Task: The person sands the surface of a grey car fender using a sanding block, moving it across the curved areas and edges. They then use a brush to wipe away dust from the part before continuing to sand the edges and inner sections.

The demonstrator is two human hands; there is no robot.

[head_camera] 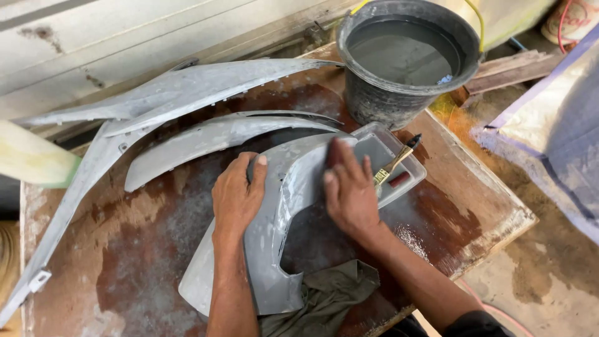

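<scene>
A: What do the hands rest on?

B: The left hand (236, 195) grips the curved grey primed plastic body panel (274, 249); the right hand (349, 190) presses flat on it, fingers toward twelve o'clock.

A: And around it?

B: A dark round bucket of grey water (399, 93) at one o'clock, a wooden-handled brush (394, 165) in a shallow grey tray (409, 181) at three, an olive cloth (331, 296) at six.
</scene>
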